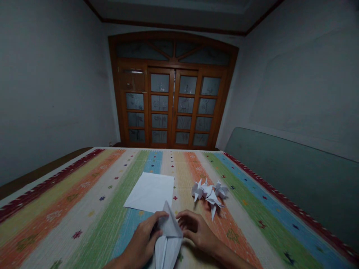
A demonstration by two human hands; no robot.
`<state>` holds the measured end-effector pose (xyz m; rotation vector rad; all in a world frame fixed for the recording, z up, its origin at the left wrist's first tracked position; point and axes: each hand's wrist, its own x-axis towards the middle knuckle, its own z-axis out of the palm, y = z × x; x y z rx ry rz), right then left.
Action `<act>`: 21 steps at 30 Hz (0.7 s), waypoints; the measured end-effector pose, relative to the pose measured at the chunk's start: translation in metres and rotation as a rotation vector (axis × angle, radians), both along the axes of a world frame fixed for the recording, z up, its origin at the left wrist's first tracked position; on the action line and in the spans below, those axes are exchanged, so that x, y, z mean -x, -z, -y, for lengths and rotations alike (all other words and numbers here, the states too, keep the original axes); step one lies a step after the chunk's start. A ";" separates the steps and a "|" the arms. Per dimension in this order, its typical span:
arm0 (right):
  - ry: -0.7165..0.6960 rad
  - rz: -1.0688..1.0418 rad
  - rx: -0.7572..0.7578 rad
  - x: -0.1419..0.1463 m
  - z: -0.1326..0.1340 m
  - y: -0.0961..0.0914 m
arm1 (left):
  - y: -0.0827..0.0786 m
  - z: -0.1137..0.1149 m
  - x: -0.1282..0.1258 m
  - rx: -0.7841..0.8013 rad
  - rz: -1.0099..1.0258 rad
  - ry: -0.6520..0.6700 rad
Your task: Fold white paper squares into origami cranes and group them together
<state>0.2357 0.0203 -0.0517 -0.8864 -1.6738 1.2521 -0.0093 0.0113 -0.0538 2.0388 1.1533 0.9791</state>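
A partly folded white paper piece point(169, 233), pointed at the top, lies between my hands near the front edge of the striped cloth. My left hand point(146, 239) pinches its left side with curled fingers. My right hand point(196, 229) is curled against its right side, fingertips touching the paper. Just beyond the fold lies a flat stack of white paper sheets point(151, 191). To its right sits a cluster of several finished white paper cranes point(209, 192).
The colourful striped cloth point(84, 209) covers a wide flat surface. A grey-green panel point(294, 175) runs along its right side by the wall. A wooden door with glass panes point(174, 106) stands at the far end of the room.
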 end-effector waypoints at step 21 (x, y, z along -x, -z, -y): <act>-0.088 -0.022 0.031 -0.005 -0.001 0.002 | -0.017 0.007 -0.004 -0.097 -0.193 0.196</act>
